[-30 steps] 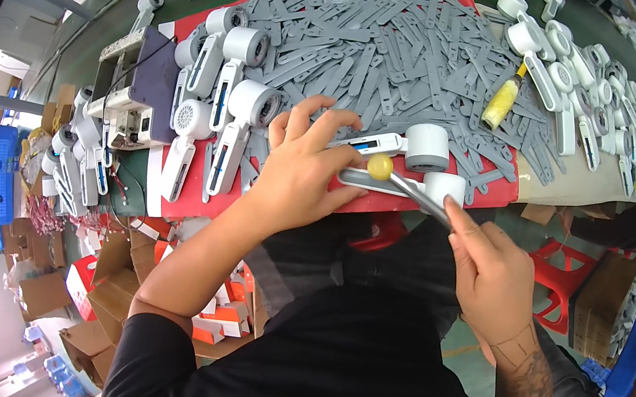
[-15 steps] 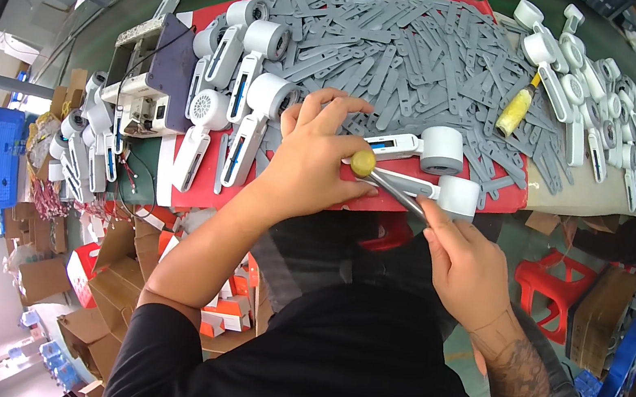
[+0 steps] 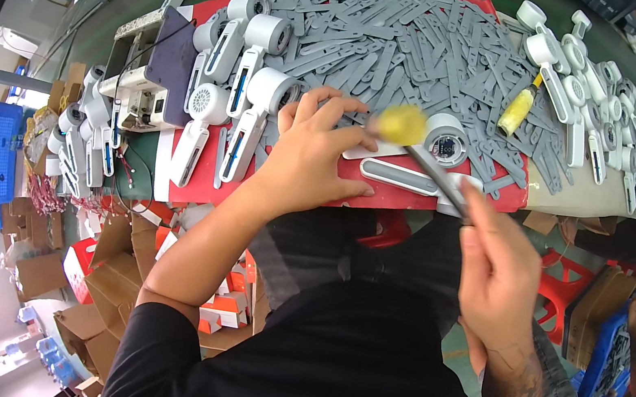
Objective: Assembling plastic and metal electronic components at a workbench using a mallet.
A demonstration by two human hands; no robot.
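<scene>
My left hand [image 3: 310, 156] lies flat, fingers spread, on a white handheld device body [image 3: 424, 147] on the red mat [image 3: 384, 196]. Nothing is gripped in it. My right hand [image 3: 499, 263] is shut on the dark handle of a mallet with a yellow head [image 3: 401, 123], which is raised and blurred just above the white body. A second white body with a long slot [image 3: 407, 177] lies nearer the mat's front edge, between my two hands.
A big heap of grey plastic strips [image 3: 407, 43] covers the mat's far side. Rows of white device bodies [image 3: 243, 64] lie at left, more white parts [image 3: 590, 83] at right. A yellow-handled tool [image 3: 517, 111] rests on the strips. Cardboard boxes [image 3: 108, 282] crowd the floor.
The mallet's yellow head has lifted off the white body and now hangs blurred above it. My right hand has moved up and back. My left hand stays pressed on the part.
</scene>
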